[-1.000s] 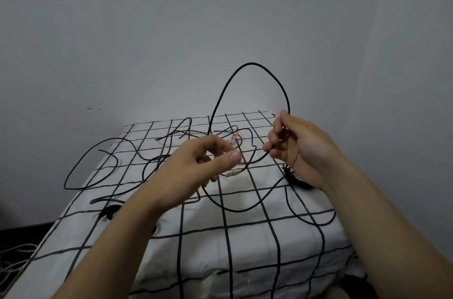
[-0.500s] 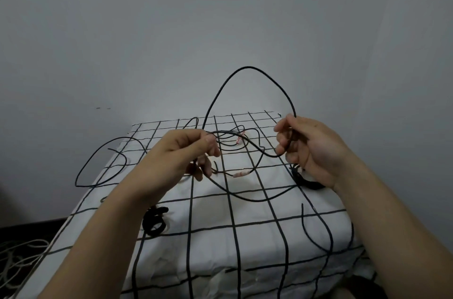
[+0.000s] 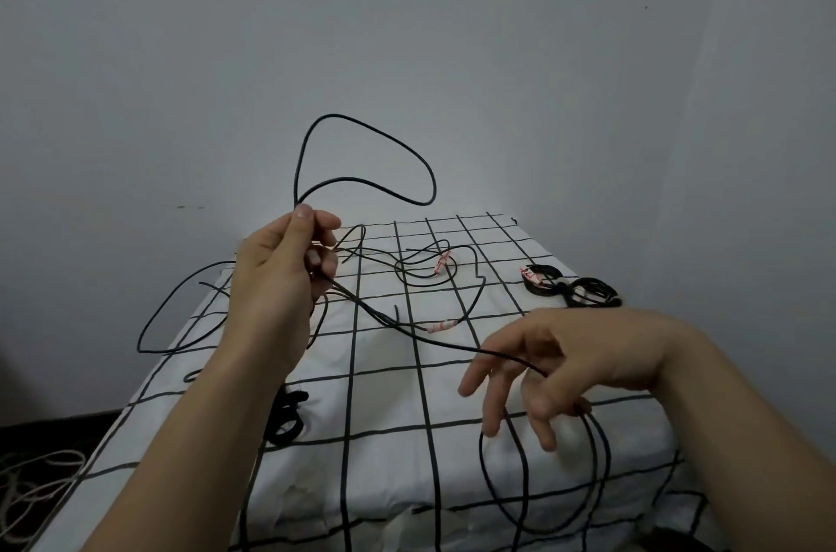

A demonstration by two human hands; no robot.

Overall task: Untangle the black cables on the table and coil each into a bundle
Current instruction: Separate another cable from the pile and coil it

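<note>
A: The left hand [image 3: 280, 280] is raised over the far-left part of the checked tablecloth [image 3: 389, 411], thumb and fingers pinched on a black cable [image 3: 362, 128] that arches up against the wall.

B: And the right hand [image 3: 552, 366]?

A: It is nearer the cloth's front edge, fingers spread and drooping. The same cable's strand crosses its palm, and loops hang below, seemingly caught by the little finger; the grip itself is hard to make out.

B: So those loops could slip off?

A: Probably, if it pulls. Loose cables [image 3: 425, 271] lie mid-cloth, and tension could drag them into a tighter knot. Two coiled bundles [image 3: 570, 287] sit at the far-right edge.
</note>
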